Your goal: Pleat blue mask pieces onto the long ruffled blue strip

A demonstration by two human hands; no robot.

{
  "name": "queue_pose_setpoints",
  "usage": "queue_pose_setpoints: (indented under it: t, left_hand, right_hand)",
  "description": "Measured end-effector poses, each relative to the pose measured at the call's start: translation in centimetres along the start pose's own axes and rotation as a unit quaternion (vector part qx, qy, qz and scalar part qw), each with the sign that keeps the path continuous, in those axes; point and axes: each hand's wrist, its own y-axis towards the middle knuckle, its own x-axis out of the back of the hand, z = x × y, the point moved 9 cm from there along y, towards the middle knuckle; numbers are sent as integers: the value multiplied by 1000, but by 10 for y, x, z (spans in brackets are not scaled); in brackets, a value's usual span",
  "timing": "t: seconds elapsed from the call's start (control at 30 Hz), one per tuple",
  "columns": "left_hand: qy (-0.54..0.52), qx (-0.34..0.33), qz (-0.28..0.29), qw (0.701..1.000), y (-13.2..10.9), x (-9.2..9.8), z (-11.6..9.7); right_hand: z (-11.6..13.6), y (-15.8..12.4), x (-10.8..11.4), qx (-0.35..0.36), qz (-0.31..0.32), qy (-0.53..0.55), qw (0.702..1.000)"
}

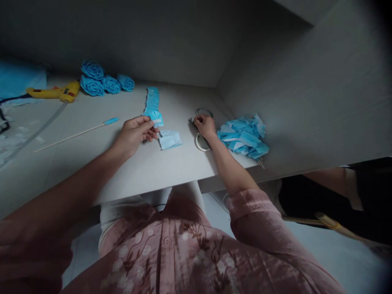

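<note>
My left hand (134,132) is closed on the lower end of a pleated blue strip (152,100), which looks like thin paper or fabric. Its upper part lies along the table, and a small white band shows near my fingertips. Just below my fingers, a loose pale blue piece (170,139) rests flat. My right hand (205,124) has its fingers pinched together over two ring-shaped items, a dark-rimmed ring (204,110) above and a cream ring (200,143) below, perhaps tape rolls. What those fingers pinch is hidden.
A heap of blue cut pieces (243,136) lies right of my right hand. Rolled blue flowers (107,83) and a yellow glue gun (65,92) sit at the back left. A blue-tipped stick (76,134) lies left. Walls rise behind and right; a person's arm (330,179) shows beyond.
</note>
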Motion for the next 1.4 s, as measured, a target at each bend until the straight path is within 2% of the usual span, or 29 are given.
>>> queue_pose_setpoints:
  t: [0.1, 0.23, 0.33, 0.37, 0.43, 0.5, 0.57, 0.63, 0.73, 1.0, 1.17, 1.27, 1.4]
  left_hand:
    - [-7, -2, 1, 1000, 0, 0, 0]
    - [-9, 1, 6, 1000, 0, -2, 0]
    - [-1, 10, 15, 1000, -1, -5, 1]
    - [0, 14, 19, 1000, -1, -6, 2]
    - [-1, 19, 24, 1000, -1, -7, 3]
    - [-3, 20, 27, 999, -1, -8, 4]
    - [-2, 18, 33, 999, -1, -8, 4]
    - [-2, 14, 42, 999, -1, -9, 2]
    - [-4, 15, 45, 999, -2, -10, 1]
    - [-36, 10, 16, 999, 2, -5, 3]
    - [32, 11, 14, 999, 2, -1, 6]
    - [59, 28, 2, 998, 0, 2, 9]
    - [65, 48, 5, 997, -3, -2, 10]
  right_hand:
    - [-7, 4, 1, -14, -13, 39, 999]
    - [-15, 4, 1, -53, -32, 161, 985]
    - [7, -4, 4, -9, -37, 237, 971]
    - [21, -8, 4, 14, -22, 267, 963]
    - [55, -18, 0, 50, 45, 343, 937]
    - [88, -29, -5, 55, 124, 408, 903]
    - [117, -39, -11, 56, 197, 414, 887]
    - [135, -47, -17, 55, 248, 404, 879]
    - [143, -50, -25, 51, 279, 379, 881]
    - [144, -45, -36, 70, 276, 352, 892]
    - [147, -54, -43, 109, 260, 355, 892]
    - [145, -59, -41, 151, 214, 346, 901]
    - [146, -64, -21, 258, 96, 252, 928]
